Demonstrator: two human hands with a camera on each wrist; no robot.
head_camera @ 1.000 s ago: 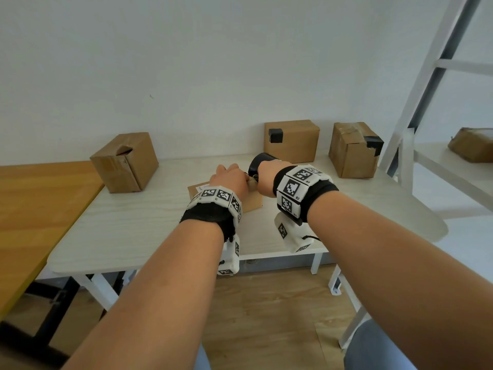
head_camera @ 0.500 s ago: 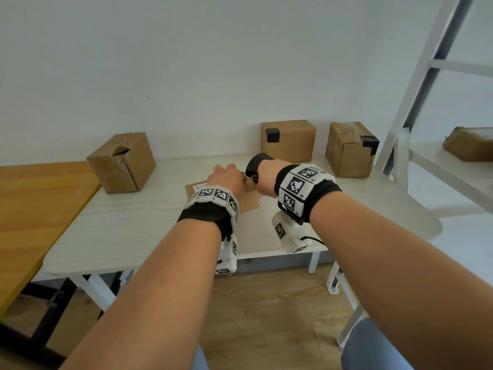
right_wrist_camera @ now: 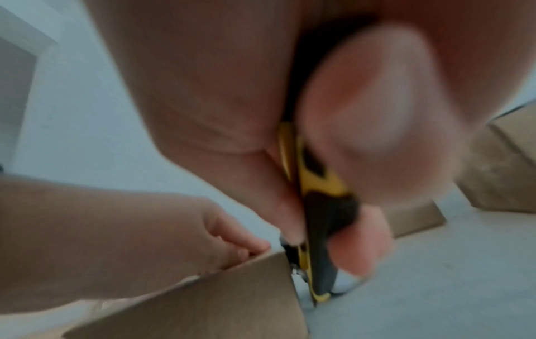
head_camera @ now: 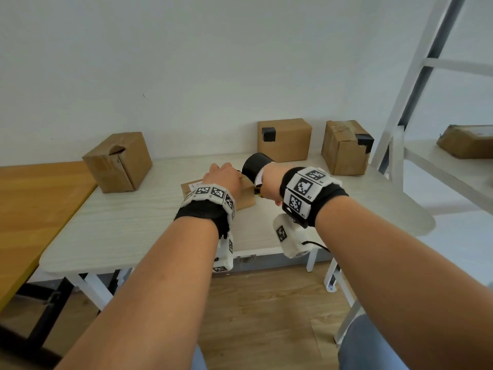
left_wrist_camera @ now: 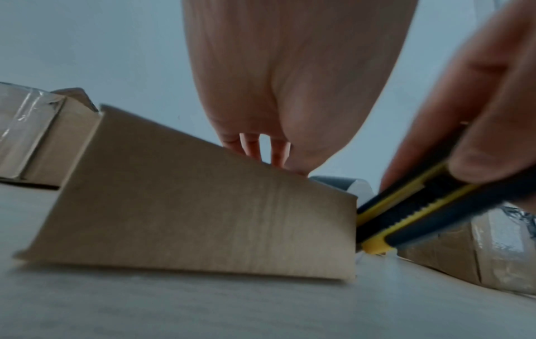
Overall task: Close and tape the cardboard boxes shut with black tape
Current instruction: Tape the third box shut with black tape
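Note:
A small flat cardboard box (head_camera: pixel 246 201) lies in the middle of the white table (head_camera: pixel 133 231). My left hand (head_camera: pixel 224 177) holds it down, fingers bent over its top edge (right_wrist_camera: pixel 246 250). My right hand (head_camera: pixel 269 182) grips a yellow and black utility knife (left_wrist_camera: pixel 406 206), whose tip sits at the box's right corner (right_wrist_camera: pixel 301 270). A black tape roll (head_camera: pixel 254 166) shows just behind the two hands. How the roll is held is hidden.
Two boxes with black tape patches stand at the back (head_camera: pixel 289 141) and back right (head_camera: pixel 344 150). An untaped box (head_camera: pixel 117 166) stands at the back left. A wooden table (head_camera: pixel 32 204) adjoins on the left. A white ladder frame (head_camera: pixel 405 89) and a shelf with another box (head_camera: pixel 466 141) are on the right.
Both hands stay at the small box and the grips are the same. Only the head view has shifted slightly.

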